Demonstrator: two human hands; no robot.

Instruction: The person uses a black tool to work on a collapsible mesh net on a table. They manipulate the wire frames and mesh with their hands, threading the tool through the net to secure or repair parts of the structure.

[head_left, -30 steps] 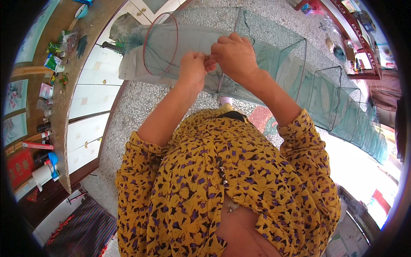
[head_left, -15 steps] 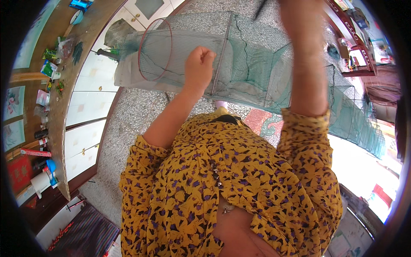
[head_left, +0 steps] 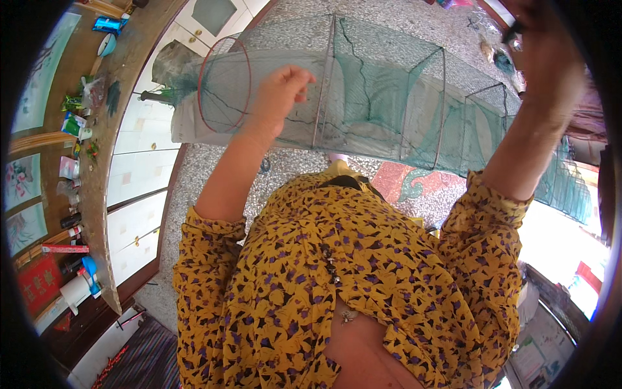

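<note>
A long green mesh net trap (head_left: 382,84) with thin dark square frames stretches across in front of me, from the left to the far right. A red hoop (head_left: 250,75) stands at its left end. My left hand (head_left: 285,91) is over the mesh, just right of the hoop, with its fingers curled in; whatever they pinch is too small to make out. My right hand (head_left: 551,61) is raised at the upper right, blurred and partly in shadow. Its fingers are closed on a dark thin object (head_left: 514,30), which shows only in part.
White cabinets (head_left: 139,175) and a long wooden counter (head_left: 120,117) with small goods stand on the left. Speckled flooring (head_left: 201,168) with a red and green patterned patch (head_left: 405,181) lies below. A striped dark cloth (head_left: 146,356) is at the lower left.
My right hand has swung outward to the right with the dark object. My left hand has shifted slightly left and its fingers have loosened a little. The view has turned slightly.
</note>
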